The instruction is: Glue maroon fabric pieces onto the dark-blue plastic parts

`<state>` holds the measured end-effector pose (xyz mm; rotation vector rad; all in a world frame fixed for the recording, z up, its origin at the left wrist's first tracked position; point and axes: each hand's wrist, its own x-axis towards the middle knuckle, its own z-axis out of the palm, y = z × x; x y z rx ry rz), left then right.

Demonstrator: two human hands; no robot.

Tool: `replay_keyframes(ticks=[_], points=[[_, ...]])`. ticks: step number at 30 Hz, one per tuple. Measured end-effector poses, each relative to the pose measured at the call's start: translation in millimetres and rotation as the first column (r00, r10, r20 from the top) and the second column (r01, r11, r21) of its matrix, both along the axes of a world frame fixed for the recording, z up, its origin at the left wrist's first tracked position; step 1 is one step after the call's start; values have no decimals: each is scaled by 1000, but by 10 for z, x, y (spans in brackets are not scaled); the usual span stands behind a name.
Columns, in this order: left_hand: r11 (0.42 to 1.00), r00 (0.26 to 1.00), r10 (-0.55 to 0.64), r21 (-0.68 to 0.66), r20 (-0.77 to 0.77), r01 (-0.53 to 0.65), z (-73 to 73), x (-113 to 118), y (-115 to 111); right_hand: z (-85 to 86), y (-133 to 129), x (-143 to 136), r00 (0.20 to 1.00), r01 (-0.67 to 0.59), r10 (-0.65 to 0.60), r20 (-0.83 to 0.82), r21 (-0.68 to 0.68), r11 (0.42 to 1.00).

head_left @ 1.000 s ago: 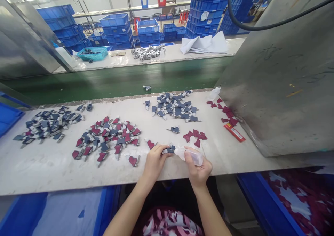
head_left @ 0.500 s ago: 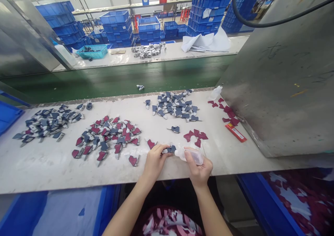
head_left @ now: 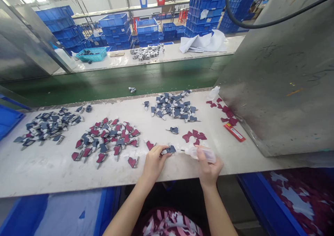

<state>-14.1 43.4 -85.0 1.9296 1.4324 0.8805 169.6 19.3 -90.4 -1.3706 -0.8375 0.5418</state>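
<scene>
Head: one held bottle, one held part

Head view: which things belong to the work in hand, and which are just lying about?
Likely part of the work:
squeeze bottle, in the right hand
blue-and-grey part, in the left hand
pile of blue-and-grey parts
maroon pieces

Seemingly just lying about:
red packet
crumpled white sheets
turquoise basket
</scene>
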Motion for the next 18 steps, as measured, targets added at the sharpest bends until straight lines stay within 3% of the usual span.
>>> replay_keyframes(ticks=[4,6,8,10,13,16,18], points=[[996,986,-7,89,-165,22,221,-34,-119,-23,105,269,944,210,-188,-273,53,976],[988,970,5,153,-244,34,419,-137,-107,-19,165,485,935,247,-220,-276,64,967],[978,963,23,208,-270,35,622,-306,80,-15,224,708,941,250,-222,-254,83,965],[972,952,59,235,-302,14,776,-517,492,-26,279,898,940,263,-236,-248,83,961],[944,868,248,308,-431,-117,878,-825,1389,-69,347,1060,926,317,-308,-218,8,948],[934,805,323,304,-498,-186,895,-1019,2197,-101,381,1069,934,355,-358,-18,-89,931],[939,810,303,303,-502,-164,914,-1081,2521,-94,390,1033,918,382,-363,157,-106,918]])
